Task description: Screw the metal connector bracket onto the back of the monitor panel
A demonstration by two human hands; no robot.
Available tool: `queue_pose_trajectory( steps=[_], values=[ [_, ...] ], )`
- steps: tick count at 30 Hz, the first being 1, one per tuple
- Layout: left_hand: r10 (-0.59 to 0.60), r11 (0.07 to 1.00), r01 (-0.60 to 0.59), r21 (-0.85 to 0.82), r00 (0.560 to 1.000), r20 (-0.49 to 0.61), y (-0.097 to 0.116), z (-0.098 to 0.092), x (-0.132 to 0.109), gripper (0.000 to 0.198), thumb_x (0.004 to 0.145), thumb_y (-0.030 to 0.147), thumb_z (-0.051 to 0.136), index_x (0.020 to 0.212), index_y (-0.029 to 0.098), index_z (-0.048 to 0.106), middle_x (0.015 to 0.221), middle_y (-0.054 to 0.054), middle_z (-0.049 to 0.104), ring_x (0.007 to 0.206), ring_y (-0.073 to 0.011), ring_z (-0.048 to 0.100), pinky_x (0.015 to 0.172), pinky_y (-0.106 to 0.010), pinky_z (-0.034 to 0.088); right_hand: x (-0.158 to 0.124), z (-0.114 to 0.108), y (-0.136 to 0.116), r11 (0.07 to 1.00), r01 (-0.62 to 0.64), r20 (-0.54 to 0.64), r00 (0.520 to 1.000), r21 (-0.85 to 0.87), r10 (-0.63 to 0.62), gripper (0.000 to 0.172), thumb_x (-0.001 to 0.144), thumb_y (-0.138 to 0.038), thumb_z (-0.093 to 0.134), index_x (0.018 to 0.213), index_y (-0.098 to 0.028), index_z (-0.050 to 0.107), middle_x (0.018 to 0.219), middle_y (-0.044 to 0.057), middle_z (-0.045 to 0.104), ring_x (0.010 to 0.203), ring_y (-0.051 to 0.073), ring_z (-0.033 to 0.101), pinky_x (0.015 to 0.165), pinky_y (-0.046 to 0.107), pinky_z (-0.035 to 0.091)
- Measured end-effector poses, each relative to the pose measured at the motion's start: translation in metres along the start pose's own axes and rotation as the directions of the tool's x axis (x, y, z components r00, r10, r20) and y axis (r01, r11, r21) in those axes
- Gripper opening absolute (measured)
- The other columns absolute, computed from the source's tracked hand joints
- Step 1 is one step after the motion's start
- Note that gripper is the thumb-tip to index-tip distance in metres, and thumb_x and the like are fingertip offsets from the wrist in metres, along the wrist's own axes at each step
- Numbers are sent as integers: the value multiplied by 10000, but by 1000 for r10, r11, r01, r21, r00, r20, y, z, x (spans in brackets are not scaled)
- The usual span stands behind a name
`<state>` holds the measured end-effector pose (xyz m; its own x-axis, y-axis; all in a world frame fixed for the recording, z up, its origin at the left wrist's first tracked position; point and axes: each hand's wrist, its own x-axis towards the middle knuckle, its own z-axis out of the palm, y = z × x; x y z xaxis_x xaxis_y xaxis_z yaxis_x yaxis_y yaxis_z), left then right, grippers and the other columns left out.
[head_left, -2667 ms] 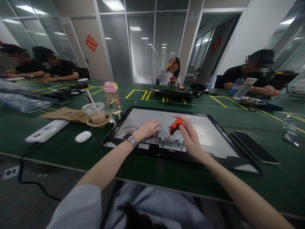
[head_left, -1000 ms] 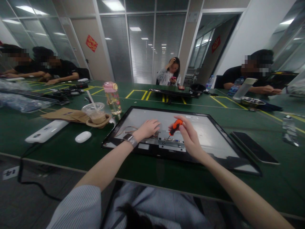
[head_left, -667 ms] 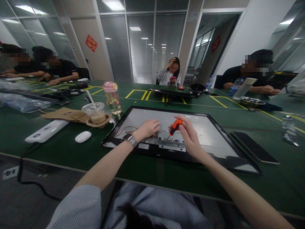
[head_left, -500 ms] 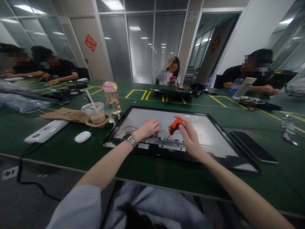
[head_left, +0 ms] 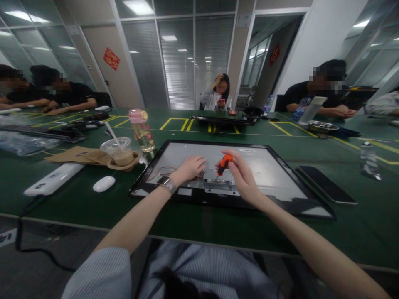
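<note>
A flat display panel [head_left: 264, 174] with a black frame lies back side up on the green table. On its near middle sits a metal bracket [head_left: 218, 191] with a row of connectors. My right hand [head_left: 245, 176] is closed round an orange and black screwdriver [head_left: 225, 164], whose thin shaft slants down to the bracket's left part. What the tip touches is too small to make out. My left hand [head_left: 190, 169] rests on the panel left of the bracket, fingers stretched out. Thin cables [head_left: 163, 171] run beside that wrist.
To the left are a white power strip [head_left: 54, 179], a white mouse-shaped case [head_left: 104, 184], an iced drink cup [head_left: 120, 151] and a pink-lidded bottle [head_left: 141, 131]. A black phone [head_left: 326, 185] lies right of the panel. Several people sit around the table.
The whole view has shifted slightly, with the scene sliding left. Both hands and the screwdriver keep nearly the same place over the panel.
</note>
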<state>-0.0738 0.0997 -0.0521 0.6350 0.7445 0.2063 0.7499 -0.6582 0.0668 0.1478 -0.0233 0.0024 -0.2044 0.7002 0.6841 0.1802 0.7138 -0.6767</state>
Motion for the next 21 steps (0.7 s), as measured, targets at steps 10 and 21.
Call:
queue_pose_trajectory(
  steps=[10,21],
  values=[
    [8,999,-9,35,1000,9,5,-5,-1,452,1124,336,392,1503,146,547,1580,-175,558,1487,-293,515,1240,-469,402,-1,-1,2,1000,-14,0,1000,0,14,335,1123,-420,434,1411,-287,544,1046,59,730,967,231,740,900,455,593],
    [9,1000,-9,25,1000,-4,7,-7,-2,442,1122,315,403,1498,137,553,1568,-183,569,1490,-290,520,1235,-476,416,-1,-2,2,1000,-19,-2,1000,-7,19,340,1117,-406,444,1420,-289,545,1071,65,737,964,231,743,901,452,600]
  ],
)
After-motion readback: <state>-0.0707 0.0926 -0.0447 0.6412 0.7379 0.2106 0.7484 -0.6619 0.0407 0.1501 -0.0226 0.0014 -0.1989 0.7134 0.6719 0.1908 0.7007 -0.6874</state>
